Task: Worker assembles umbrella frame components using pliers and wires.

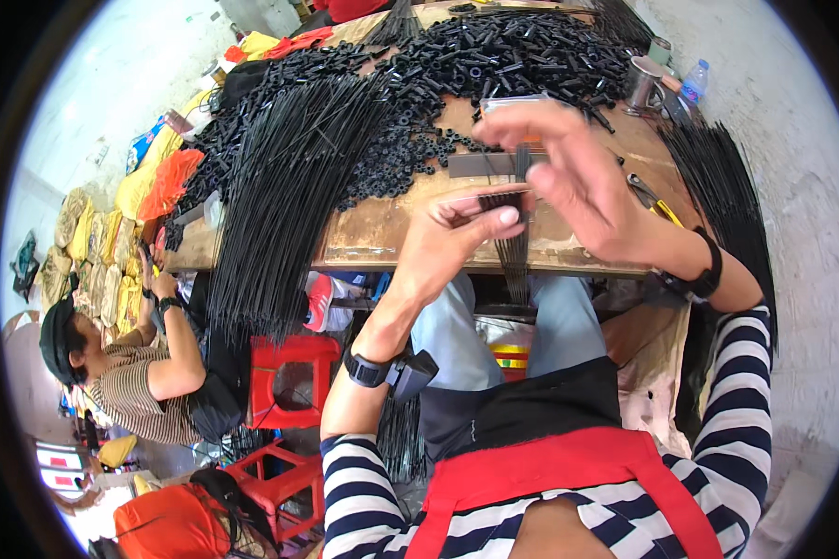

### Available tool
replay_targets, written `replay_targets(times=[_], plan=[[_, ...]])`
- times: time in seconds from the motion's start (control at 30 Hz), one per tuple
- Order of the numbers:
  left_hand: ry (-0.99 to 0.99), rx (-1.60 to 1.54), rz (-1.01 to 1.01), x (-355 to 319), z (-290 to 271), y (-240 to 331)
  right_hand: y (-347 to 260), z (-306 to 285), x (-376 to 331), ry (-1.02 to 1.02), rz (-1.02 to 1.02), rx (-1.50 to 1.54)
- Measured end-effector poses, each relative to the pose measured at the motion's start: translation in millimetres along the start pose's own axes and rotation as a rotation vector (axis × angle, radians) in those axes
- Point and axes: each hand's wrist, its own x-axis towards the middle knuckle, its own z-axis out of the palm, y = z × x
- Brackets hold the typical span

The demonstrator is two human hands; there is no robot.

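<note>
Ideally, with thin black rods point(513, 258) pinched in the left hand point(452, 228) at the near edge of the table point(368, 233), a firm, even grip would hold them aligned beside the spread, blurred right hand point(583, 186).

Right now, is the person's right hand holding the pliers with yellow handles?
No, the pliers lie on the wooden table, apart from the right hand.

A navy-and-white striped shirt point(731, 410) is worn beneath a red-topped black apron point(531, 456) with red shoulder straps point(678, 508), above pale blue jeans point(457, 340), while black wristbands point(367, 370) carrying boxy dark modules point(413, 376) are fastened around both wrists point(382, 338).
</note>
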Motion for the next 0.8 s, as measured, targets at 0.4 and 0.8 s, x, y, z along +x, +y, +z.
replay_targets(times=[0.4, 0.8], plan=[[-0.088, 1.26, 0.404, 15.2, -22.8, -130.4, 197.4, -32.5, -73.8, -0.383, 0.624, -0.281], [-0.3, 1.443, 0.343, 45.6, -25.3, -111.6, 304.0, -28.2, -34.9, -0.537, 0.655, -0.458]])
